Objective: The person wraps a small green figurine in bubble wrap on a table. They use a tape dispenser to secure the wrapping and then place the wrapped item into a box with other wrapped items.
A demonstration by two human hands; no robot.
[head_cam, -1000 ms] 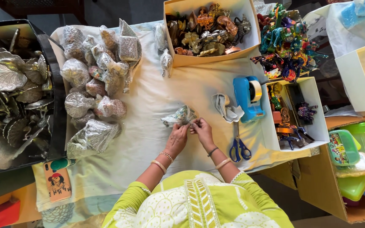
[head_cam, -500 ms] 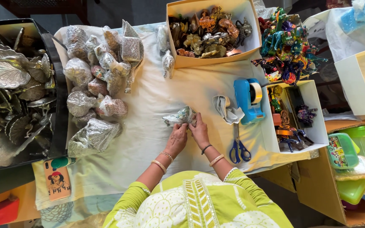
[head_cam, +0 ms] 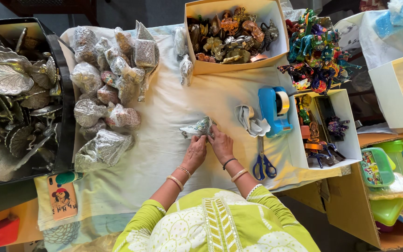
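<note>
A small object wrapped in clear bubble wrap (head_cam: 197, 128) lies on the white cloth (head_cam: 164, 154) in the middle of the table. Both hands press on its near edge: my left hand (head_cam: 196, 150) at the lower left, my right hand (head_cam: 220, 143) at the lower right, fingers curled onto the wrap. What is inside the wrap is greenish and hard to make out.
A heap of bubble-wrapped pieces (head_cam: 108, 88) lies at the left. A black bin of silver metal leaves (head_cam: 15, 102) stands further left. A box of figurines (head_cam: 234, 37) is at the back. A blue tape dispenser (head_cam: 275, 109), a rag (head_cam: 250, 120) and blue scissors (head_cam: 262, 163) lie right.
Both hands have stayed on the wrapped object, shifting slightly along its edge. The object has barely moved.
</note>
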